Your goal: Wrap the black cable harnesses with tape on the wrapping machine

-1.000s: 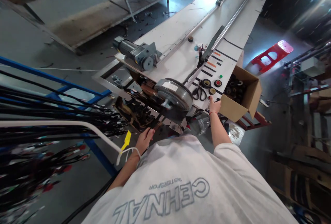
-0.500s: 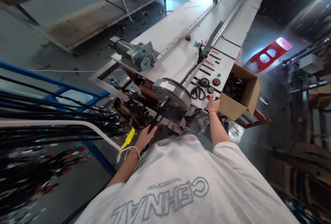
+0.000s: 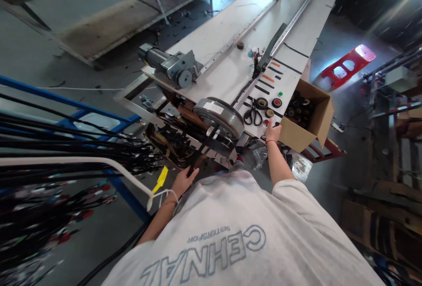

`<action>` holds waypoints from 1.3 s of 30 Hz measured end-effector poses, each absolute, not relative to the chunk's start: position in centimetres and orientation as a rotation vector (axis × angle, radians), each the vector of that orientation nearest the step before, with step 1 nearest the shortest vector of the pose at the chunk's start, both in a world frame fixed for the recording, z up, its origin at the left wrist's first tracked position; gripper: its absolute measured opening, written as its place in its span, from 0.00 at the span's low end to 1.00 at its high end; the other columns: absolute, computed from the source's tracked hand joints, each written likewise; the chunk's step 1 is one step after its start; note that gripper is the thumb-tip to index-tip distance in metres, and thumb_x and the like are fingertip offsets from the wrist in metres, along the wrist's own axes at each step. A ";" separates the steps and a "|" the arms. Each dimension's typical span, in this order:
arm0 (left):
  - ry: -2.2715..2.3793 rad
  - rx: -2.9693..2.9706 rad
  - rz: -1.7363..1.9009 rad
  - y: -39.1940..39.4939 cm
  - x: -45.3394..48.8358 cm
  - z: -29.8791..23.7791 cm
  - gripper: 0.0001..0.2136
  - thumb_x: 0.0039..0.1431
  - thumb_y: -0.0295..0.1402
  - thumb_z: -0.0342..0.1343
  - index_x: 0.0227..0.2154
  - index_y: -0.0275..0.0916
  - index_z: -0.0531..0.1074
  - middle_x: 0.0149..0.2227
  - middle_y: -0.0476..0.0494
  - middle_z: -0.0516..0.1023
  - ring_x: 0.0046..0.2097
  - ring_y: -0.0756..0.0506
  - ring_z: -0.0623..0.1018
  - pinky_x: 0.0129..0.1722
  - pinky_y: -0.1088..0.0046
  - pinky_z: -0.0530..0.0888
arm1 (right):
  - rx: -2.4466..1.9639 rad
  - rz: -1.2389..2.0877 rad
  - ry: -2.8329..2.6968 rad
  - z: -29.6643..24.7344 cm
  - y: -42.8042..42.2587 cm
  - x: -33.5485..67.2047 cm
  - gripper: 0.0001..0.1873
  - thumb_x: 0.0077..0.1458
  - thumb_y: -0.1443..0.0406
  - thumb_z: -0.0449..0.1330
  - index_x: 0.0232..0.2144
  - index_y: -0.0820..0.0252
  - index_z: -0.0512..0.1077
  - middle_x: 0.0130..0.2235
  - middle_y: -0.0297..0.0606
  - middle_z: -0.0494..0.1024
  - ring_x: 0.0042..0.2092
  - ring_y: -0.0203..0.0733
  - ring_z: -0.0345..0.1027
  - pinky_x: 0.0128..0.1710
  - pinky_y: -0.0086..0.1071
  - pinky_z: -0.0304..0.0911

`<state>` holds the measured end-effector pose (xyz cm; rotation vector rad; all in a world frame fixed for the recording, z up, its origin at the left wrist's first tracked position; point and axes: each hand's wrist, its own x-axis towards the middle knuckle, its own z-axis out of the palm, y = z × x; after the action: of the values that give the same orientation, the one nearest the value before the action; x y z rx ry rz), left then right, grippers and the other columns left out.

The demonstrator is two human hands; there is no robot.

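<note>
My left hand point(image 3: 183, 181) is closed around a black wire harness point(image 3: 201, 147), low in front of my body. The harness runs up from that hand to the middle of a grey ring-shaped taping head point(image 3: 219, 116) at the near end of the bench, and a black length continues beyond it. My right hand point(image 3: 273, 133) rests on the near right corner of the white bench point(image 3: 227, 26), fingers apart, beside a red button point(image 3: 266, 122). Black-handled scissors point(image 3: 253, 115) and tape rolls point(image 3: 262, 103) lie close to it.
An open cardboard box point(image 3: 296, 134) of dark rolls stands right of the bench. A motor point(image 3: 161, 60) sits on its left edge. Black cables point(image 3: 66, 138) hang from a blue rack point(image 3: 123, 196) on my left. A red stool point(image 3: 349, 67) is on the floor.
My left hand has shifted slightly left and down with the harness. A white part and a small metal part now show inside the ring. My right hand has stayed at the bench corner.
</note>
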<state>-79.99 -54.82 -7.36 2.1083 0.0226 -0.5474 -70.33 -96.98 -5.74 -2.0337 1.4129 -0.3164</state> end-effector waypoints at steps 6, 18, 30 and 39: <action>0.046 2.087 -0.554 -54.7 -80.1 -7.5 0.23 0.50 0.56 0.50 0.26 0.38 0.69 0.19 0.49 0.70 0.24 0.45 0.72 0.28 0.70 0.69 | -2.035 -0.335 1.414 -5.8 -97.0 -70.3 0.36 0.58 0.42 0.51 0.54 0.66 0.63 0.55 0.58 0.69 0.56 0.58 0.66 0.54 0.45 0.61; 0.217 1.903 -0.380 -55.0 -81.5 -7.7 0.26 0.54 0.60 0.45 0.31 0.39 0.68 0.24 0.49 0.68 0.26 0.47 0.69 0.28 0.71 0.68 | -2.047 -0.279 1.428 -5.6 -97.1 -70.3 0.41 0.53 0.41 0.58 0.55 0.67 0.62 0.55 0.59 0.70 0.56 0.59 0.65 0.54 0.45 0.61; 0.156 1.911 -0.389 -57.5 -78.4 -5.2 0.25 0.54 0.59 0.44 0.31 0.40 0.66 0.21 0.51 0.63 0.25 0.48 0.65 0.26 0.72 0.64 | -2.031 -0.274 1.409 -5.0 -96.7 -70.5 0.39 0.54 0.43 0.58 0.56 0.67 0.62 0.55 0.59 0.70 0.56 0.58 0.65 0.54 0.44 0.61; 0.100 1.819 -0.413 -59.2 -76.2 -4.7 0.29 0.53 0.61 0.46 0.37 0.37 0.68 0.23 0.51 0.67 0.25 0.50 0.68 0.27 0.73 0.68 | -2.132 -0.367 1.391 -4.0 -96.4 -70.6 0.42 0.54 0.48 0.60 0.59 0.73 0.57 0.59 0.65 0.63 0.62 0.59 0.57 0.60 0.48 0.55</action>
<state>-76.21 -59.15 -4.68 1.8190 0.1004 -0.4131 -70.62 -96.42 -3.96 -2.1321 1.3914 -0.3667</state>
